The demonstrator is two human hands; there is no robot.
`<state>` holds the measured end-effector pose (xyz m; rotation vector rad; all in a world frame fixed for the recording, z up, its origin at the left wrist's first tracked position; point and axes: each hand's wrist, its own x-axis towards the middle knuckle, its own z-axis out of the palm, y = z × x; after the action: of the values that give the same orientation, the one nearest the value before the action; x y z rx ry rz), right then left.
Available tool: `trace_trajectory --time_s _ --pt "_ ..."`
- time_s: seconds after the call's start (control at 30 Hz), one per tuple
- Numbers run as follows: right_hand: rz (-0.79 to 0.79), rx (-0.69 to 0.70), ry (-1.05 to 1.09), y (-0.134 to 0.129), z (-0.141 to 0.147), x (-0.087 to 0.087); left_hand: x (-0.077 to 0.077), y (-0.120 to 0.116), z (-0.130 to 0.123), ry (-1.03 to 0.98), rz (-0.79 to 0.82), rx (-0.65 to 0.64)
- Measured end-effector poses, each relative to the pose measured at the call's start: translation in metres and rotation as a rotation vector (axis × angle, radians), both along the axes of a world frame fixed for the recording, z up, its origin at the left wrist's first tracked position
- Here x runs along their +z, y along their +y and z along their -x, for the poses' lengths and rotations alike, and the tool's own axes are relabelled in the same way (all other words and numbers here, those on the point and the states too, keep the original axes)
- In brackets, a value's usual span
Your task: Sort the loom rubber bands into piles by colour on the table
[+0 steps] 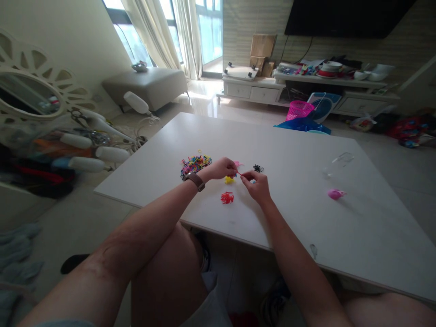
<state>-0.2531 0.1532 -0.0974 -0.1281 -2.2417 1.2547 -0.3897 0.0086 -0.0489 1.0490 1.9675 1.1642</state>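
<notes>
Both my hands meet over the middle of the white table (299, 154). A thin red rubber band (239, 173) stretches between the fingertips of my left hand (225, 168) and my right hand (256, 184), each pinching one end. Beside my left wrist lies a mixed heap of coloured rubber bands (195, 164). Nearer to me is a small red pile (227, 198). Partly covered by my hands are a yellow pile (230, 180) and a pink pile (239, 163); some blue shows there too. A black pile (258, 168) sits just beyond my right hand.
To the right on the table are a pink object (336, 194) and a clear container (340, 161). A small clear item (313, 250) lies by the front edge. Past the table stand a pink basket (299, 110) and a low TV cabinet (250, 93).
</notes>
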Motion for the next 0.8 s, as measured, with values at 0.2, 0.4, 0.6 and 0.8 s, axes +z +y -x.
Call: trace_trajectory --time_s 0.2,0.4,0.6,0.8 --pt "-0.033 -0.049 -0.016 0.0 -0.001 0.001 0.007 -0.007 0.007 0.192 0.078 0.081" --pt "-0.08 0.199 -0.061 -0.004 -0.002 0.001 0.016 -0.023 0.015 0.19 0.071 0.253" --pt "-0.232 0.42 -0.148 -0.012 -0.004 -0.004 0.014 -0.027 0.009 0.255 0.09 0.191" --pt "-0.227 0.329 -0.107 -0.008 -0.003 -0.006 0.007 -0.021 0.01 0.241 0.05 0.133"
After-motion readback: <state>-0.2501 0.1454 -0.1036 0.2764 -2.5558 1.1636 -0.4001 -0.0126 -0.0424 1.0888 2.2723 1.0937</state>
